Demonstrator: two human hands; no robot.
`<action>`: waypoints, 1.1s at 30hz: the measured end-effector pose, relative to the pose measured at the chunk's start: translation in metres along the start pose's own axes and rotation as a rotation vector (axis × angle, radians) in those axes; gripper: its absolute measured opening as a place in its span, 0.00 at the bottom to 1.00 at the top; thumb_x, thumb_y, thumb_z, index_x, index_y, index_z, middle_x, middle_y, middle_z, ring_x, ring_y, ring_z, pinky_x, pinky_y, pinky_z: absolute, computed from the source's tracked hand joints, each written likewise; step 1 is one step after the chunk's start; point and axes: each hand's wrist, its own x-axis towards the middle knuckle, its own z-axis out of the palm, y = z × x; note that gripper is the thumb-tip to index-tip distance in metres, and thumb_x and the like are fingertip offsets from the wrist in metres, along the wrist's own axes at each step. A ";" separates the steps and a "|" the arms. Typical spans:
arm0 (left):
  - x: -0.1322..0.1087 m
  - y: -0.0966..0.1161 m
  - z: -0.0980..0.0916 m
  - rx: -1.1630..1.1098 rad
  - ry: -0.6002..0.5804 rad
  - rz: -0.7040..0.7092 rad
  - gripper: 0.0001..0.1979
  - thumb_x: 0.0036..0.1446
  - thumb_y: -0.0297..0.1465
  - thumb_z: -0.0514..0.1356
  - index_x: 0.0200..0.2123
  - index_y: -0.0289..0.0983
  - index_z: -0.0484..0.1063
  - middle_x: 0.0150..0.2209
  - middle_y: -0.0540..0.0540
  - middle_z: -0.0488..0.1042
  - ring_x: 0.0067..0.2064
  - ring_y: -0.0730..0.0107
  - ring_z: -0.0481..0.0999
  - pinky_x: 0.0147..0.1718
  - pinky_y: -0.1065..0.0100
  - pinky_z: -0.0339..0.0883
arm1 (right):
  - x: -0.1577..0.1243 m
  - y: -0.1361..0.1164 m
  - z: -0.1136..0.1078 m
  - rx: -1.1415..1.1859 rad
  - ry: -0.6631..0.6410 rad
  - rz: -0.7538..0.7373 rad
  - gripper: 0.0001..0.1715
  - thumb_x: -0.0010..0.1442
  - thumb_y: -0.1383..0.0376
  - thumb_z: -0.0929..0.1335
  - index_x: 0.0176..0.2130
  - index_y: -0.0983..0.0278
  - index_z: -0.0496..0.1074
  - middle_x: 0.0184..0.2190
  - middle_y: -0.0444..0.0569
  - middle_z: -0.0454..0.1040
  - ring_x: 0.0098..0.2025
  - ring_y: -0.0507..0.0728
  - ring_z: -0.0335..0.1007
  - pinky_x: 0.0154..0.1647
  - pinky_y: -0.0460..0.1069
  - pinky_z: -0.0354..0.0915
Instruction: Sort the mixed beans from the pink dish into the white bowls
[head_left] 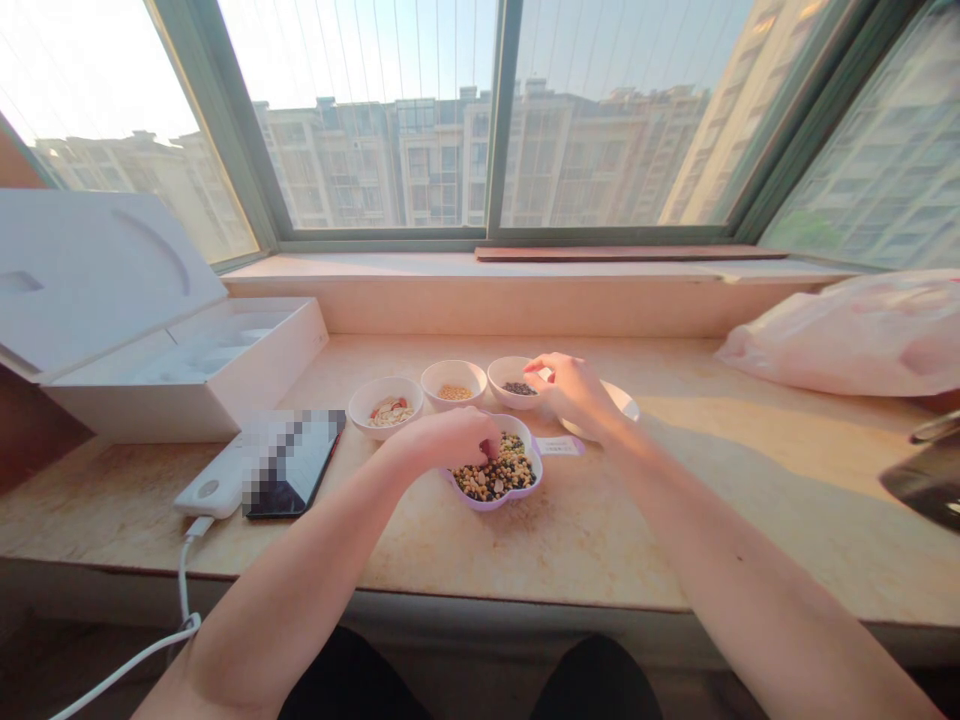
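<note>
A pale lilac bowl [459,489] full of mixed beans and grains sits on the stone sill in front of me. My left hand [447,438] rests on its left rim, fingers curled and pinched on a small dark red piece. My right hand [574,390] hovers over the small white bowl of dark seeds [504,378], fingertips pinched together above it; what they hold is too small to see. Further left stand a white bowl of yellow grains [453,378] and a white bowl of pale and red pieces [384,403]. Another white dish [626,404] lies partly hidden behind my right hand.
An open white box [187,370] with its lid up stands at the left. A phone [296,462] lies on a white power bank [210,490] with a cable hanging off the edge. A pink plastic bag [855,335] lies at the right, a dark object [926,480] beside it.
</note>
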 end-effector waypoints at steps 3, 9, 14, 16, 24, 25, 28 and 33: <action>0.002 -0.003 0.002 0.011 0.009 0.034 0.11 0.48 0.20 0.59 0.19 0.39 0.73 0.22 0.51 0.74 0.24 0.72 0.68 0.26 0.69 0.59 | -0.001 -0.003 -0.001 0.011 -0.001 0.016 0.13 0.61 0.61 0.68 0.40 0.63 0.81 0.38 0.52 0.81 0.40 0.60 0.73 0.43 0.52 0.65; 0.002 -0.003 0.001 0.099 0.008 0.038 0.12 0.53 0.22 0.56 0.24 0.39 0.76 0.26 0.48 0.76 0.26 0.71 0.69 0.27 0.67 0.57 | -0.002 -0.007 -0.001 0.029 -0.040 0.061 0.13 0.61 0.61 0.68 0.41 0.62 0.81 0.38 0.51 0.80 0.39 0.59 0.72 0.42 0.52 0.64; 0.002 -0.006 -0.005 0.125 0.115 0.000 0.11 0.59 0.24 0.56 0.32 0.40 0.78 0.30 0.48 0.77 0.29 0.69 0.71 0.29 0.68 0.59 | -0.003 -0.007 -0.001 0.040 -0.037 0.052 0.13 0.60 0.60 0.68 0.41 0.62 0.81 0.35 0.51 0.80 0.36 0.59 0.72 0.39 0.52 0.64; 0.003 -0.011 -0.008 0.078 0.230 -0.032 0.12 0.58 0.23 0.57 0.38 0.40 0.79 0.34 0.49 0.79 0.34 0.69 0.75 0.33 0.69 0.63 | -0.004 -0.010 -0.003 0.043 -0.052 0.056 0.14 0.60 0.60 0.69 0.41 0.62 0.81 0.34 0.51 0.79 0.35 0.59 0.72 0.39 0.52 0.64; 0.002 -0.038 -0.019 0.081 0.553 -0.165 0.14 0.63 0.23 0.56 0.47 0.40 0.79 0.46 0.46 0.81 0.44 0.65 0.78 0.46 0.66 0.69 | -0.008 -0.014 -0.002 0.042 -0.123 -0.045 0.14 0.61 0.58 0.69 0.42 0.61 0.82 0.37 0.52 0.81 0.37 0.59 0.74 0.38 0.51 0.66; 0.001 -0.041 -0.020 0.093 0.563 -0.188 0.15 0.63 0.22 0.56 0.47 0.40 0.79 0.47 0.46 0.81 0.46 0.65 0.78 0.47 0.65 0.69 | -0.009 -0.013 -0.002 0.045 -0.129 -0.071 0.14 0.62 0.58 0.68 0.42 0.61 0.82 0.37 0.51 0.82 0.37 0.59 0.75 0.38 0.51 0.66; 0.002 -0.048 -0.018 0.122 0.566 -0.240 0.15 0.62 0.22 0.56 0.47 0.40 0.79 0.49 0.45 0.81 0.49 0.63 0.78 0.50 0.65 0.69 | -0.011 -0.012 0.000 0.051 -0.149 -0.132 0.14 0.63 0.57 0.68 0.41 0.59 0.82 0.37 0.50 0.82 0.37 0.59 0.75 0.38 0.51 0.66; 0.002 -0.052 -0.016 0.184 0.519 -0.332 0.15 0.64 0.24 0.56 0.49 0.40 0.79 0.49 0.42 0.81 0.49 0.59 0.79 0.49 0.63 0.71 | -0.012 -0.015 -0.001 0.021 -0.164 -0.169 0.15 0.65 0.56 0.67 0.39 0.59 0.82 0.36 0.50 0.82 0.37 0.59 0.76 0.37 0.51 0.66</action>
